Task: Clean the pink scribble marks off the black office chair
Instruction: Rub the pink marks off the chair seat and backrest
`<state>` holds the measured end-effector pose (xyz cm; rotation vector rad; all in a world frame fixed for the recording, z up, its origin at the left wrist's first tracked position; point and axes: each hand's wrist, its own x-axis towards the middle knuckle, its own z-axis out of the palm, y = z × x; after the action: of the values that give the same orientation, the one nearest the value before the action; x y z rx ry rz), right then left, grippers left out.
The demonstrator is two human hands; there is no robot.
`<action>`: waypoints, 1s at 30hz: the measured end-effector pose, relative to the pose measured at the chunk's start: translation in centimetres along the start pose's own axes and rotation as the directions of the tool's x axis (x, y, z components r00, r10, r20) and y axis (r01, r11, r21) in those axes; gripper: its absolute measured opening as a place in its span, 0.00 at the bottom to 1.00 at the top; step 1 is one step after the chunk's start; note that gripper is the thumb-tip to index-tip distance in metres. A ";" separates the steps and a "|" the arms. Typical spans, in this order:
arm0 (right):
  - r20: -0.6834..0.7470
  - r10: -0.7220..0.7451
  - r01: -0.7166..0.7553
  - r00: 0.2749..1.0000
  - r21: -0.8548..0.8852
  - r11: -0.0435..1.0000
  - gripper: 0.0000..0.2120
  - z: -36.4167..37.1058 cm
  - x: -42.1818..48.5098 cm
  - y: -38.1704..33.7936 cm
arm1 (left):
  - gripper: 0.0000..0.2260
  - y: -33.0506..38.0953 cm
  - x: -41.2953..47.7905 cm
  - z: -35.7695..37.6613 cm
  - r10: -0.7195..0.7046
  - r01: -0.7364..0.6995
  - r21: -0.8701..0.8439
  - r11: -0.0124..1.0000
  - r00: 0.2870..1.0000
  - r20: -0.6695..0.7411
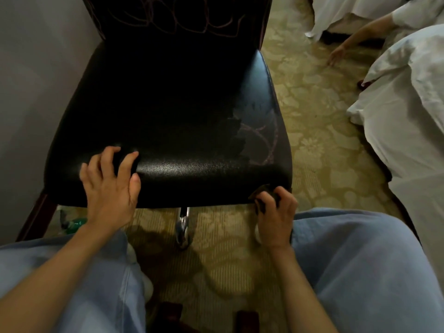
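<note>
Left hand (109,188) on black chair seat (173,111), right hand (276,215) with dark cloth (261,192) at front corner

A patterned carpet (312,150) in pale gold and olive covers the floor, and a plain grey wall (28,92) runs along the left side. On the right, white cloth (408,116) hangs in folds down to the floor, and at the far right another person's arm (360,34) in a white sleeve reaches down toward the carpet. Near the camera, light blue trousers (360,260) fill both lower corners, dark reddish-brown wooden pieces (247,320) show at the near edge between them, and something green and glossy (77,223) lies low on the left — too blurred to name.
</note>
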<state>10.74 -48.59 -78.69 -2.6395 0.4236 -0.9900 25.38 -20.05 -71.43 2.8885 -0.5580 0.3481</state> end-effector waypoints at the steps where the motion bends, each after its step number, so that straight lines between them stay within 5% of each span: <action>1: -0.011 0.052 -0.051 0.999 0.028 0.998 0.12 -0.2 0.1 0.2 | 0.23 0.1 -0.1 0.0 -0.001 0.001 -0.001 1.000 1.000 0.002; 5: -0.007 0.280 -0.275 0.960 0.173 0.946 0.09 -0.7 0.3 -0.9 | 0.23 0.3 -0.3 -0.3 0.005 -0.005 -0.012 1.000 1.000 0.007; 9: -0.185 0.496 -0.442 0.848 0.267 0.856 0.07 -1.9 1.9 -1.4 | 0.23 0.5 -0.2 -0.4 -0.005 0.005 -0.022 1.000 1.000 -0.006; 16: 0.002 0.388 -0.381 0.922 0.182 0.906 0.10 0.9 0.1 -6.9 | 0.20 0.9 -0.2 -1.1 -0.017 0.010 -0.056 0.998 0.991 -0.131; 20: 0.190 0.171 -0.209 0.967 0.202 0.957 0.27 2.7 -2.2 -10.9 | 0.18 1.7 0.0 -1.3 -0.026 0.015 -0.056 0.998 0.979 -0.201; 27: -0.004 0.170 -0.158 0.985 0.344 0.926 0.09 -2.1 6.3 -8.3 | 0.17 3.0 1.9 -0.8 0.022 -0.043 -0.091 0.995 0.975 -0.219; 30: -0.040 0.053 -0.041 0.998 0.269 0.962 0.08 -2.9 14.9 -4.2 | 0.16 3.5 2.7 -0.8 0.021 -0.050 -0.113 0.992 0.971 -0.239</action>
<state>20.22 -50.69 -66.32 -2.3585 0.3344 -1.0175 26.31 -24.05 -69.50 2.6754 -0.5681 0.6336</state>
